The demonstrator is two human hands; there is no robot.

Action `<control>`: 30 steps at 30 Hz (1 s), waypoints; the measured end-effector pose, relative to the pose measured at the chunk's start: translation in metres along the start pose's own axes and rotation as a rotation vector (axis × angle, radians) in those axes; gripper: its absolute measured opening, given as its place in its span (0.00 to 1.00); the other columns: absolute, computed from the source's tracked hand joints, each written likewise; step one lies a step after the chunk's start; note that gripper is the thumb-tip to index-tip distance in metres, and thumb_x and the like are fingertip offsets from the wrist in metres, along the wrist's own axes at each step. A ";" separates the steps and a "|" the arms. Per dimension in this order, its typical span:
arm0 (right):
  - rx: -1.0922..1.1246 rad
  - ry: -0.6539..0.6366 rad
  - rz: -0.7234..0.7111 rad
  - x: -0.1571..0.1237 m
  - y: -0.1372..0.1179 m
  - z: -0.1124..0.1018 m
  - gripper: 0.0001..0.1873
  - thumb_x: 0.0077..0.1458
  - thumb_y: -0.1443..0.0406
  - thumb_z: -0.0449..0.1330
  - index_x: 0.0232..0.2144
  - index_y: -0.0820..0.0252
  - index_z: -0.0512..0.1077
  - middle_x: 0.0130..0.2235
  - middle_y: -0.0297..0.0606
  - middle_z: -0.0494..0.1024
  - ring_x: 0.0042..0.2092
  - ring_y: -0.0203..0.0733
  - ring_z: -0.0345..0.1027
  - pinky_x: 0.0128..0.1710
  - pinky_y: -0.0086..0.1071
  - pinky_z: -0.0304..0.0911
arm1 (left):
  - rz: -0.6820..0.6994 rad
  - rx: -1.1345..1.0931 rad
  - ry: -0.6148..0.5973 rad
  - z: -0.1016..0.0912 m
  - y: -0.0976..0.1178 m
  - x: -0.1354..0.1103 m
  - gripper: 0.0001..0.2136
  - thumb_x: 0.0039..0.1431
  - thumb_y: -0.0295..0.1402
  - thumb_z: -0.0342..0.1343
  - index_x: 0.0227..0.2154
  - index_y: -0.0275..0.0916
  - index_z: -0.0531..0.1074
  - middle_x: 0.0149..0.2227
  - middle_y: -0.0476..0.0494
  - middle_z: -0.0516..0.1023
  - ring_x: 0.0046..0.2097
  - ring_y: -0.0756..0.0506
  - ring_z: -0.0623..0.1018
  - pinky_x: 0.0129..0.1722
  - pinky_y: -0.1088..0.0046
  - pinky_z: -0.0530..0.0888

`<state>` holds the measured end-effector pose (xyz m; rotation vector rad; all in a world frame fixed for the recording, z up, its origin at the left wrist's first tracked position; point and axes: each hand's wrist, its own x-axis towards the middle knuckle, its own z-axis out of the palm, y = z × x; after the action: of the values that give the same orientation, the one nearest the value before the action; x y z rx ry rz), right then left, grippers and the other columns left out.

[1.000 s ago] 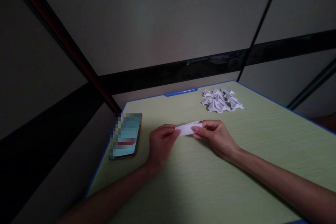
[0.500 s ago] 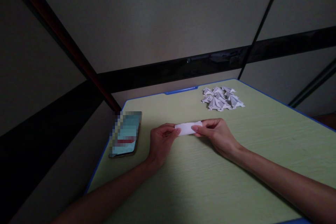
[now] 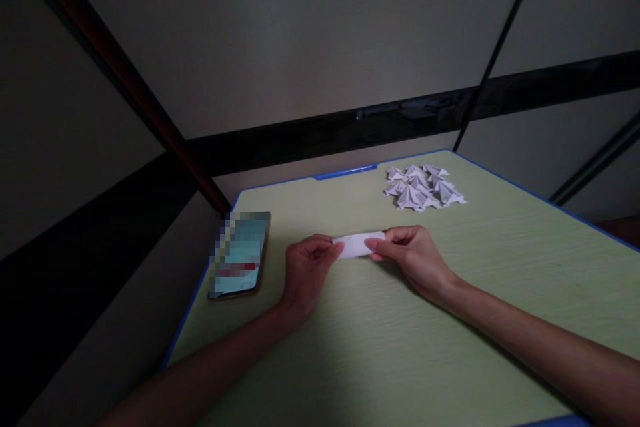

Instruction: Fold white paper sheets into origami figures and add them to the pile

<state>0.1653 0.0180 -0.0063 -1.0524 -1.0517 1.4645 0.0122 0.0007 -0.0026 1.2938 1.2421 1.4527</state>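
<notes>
A small white strip of folded paper [image 3: 355, 245] is held level between both hands over the table. My left hand [image 3: 310, 270] pinches its left end, thumb on the near face. At the right end my right hand [image 3: 413, 253] grips the paper, the thumb lying across its front and the fingers behind. The fingertips behind the paper are partly hidden. Beyond my right hand, several folded white paper figures [image 3: 423, 188] sit grouped together near the far edge.
The light green table [image 3: 400, 353] has a blue rim. A phone [image 3: 243, 257] with a lit, pixelated screen lies at the left edge. A blue bar [image 3: 346, 172] runs along the far edge, and grey panels with a black band [image 3: 320, 143] stand behind.
</notes>
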 end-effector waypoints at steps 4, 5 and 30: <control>0.044 0.059 0.040 0.000 -0.002 0.001 0.10 0.24 0.69 0.67 0.09 0.65 0.67 0.13 0.30 0.67 0.17 0.28 0.56 0.19 0.26 0.47 | 0.020 -0.007 0.002 0.000 -0.001 0.001 0.05 0.39 0.28 0.58 0.13 0.33 0.70 0.21 0.48 0.72 0.26 0.52 0.69 0.26 0.78 0.65; 0.050 0.071 0.047 0.000 -0.002 0.001 0.10 0.23 0.69 0.67 0.09 0.65 0.67 0.13 0.30 0.67 0.17 0.28 0.55 0.19 0.26 0.47 | 0.027 -0.011 0.005 0.000 -0.001 0.001 0.05 0.38 0.28 0.58 0.13 0.33 0.70 0.21 0.48 0.72 0.26 0.52 0.69 0.26 0.78 0.65; 0.088 0.006 -0.231 -0.003 -0.006 0.004 0.23 0.31 0.71 0.63 0.24 0.57 0.50 0.17 0.22 0.70 0.20 0.29 0.63 0.21 0.22 0.56 | -0.241 -0.052 -0.277 0.004 0.003 -0.002 0.11 0.34 0.22 0.57 0.27 0.32 0.69 0.15 0.56 0.66 0.20 0.54 0.70 0.21 0.81 0.64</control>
<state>0.1633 0.0149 0.0011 -0.8429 -1.0576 1.3069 0.0170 -0.0013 0.0001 1.2172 1.1243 1.0875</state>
